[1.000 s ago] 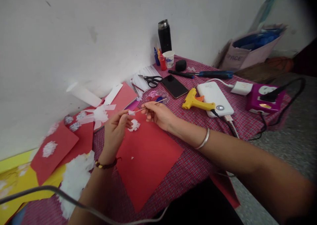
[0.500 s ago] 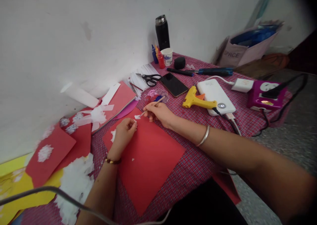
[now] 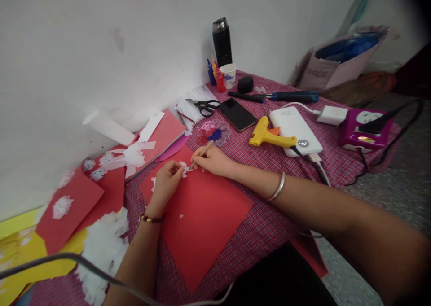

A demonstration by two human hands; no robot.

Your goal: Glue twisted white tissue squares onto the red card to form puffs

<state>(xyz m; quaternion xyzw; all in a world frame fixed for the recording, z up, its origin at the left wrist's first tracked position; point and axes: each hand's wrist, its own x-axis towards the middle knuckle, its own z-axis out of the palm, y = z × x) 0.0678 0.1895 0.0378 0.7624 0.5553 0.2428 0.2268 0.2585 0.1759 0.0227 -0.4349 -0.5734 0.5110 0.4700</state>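
My right hand [image 3: 213, 160] is closed around a thin wooden stick [image 3: 206, 148], its lower tip down at a small crumpled white paper piece [image 3: 185, 168]. On the other side of that piece, my left hand [image 3: 169, 178] pinches its edge between thumb and fingertips. Both hands are over the upper part of a red paper sheet [image 3: 208, 220]. Another white paper bit [image 3: 153, 183] shows at the sheet's left edge, partly behind my left hand. A tiny white scrap [image 3: 181, 216] lies lower on the sheet.
A yellow glue gun [image 3: 269, 135] leans on a white power bank [image 3: 296, 128]. Beyond the sheet are a palette with paint [image 3: 213, 133], a phone [image 3: 237, 114] and scissors [image 3: 205, 107]. Left lie a white paper pile [image 3: 103, 252] and red cards [image 3: 69, 207]. A cable [image 3: 84, 264] crosses the lower left.
My right hand has moved down and left with the stick, bringing its tip to the white paper piece by my left hand. My left hand has hardly moved.
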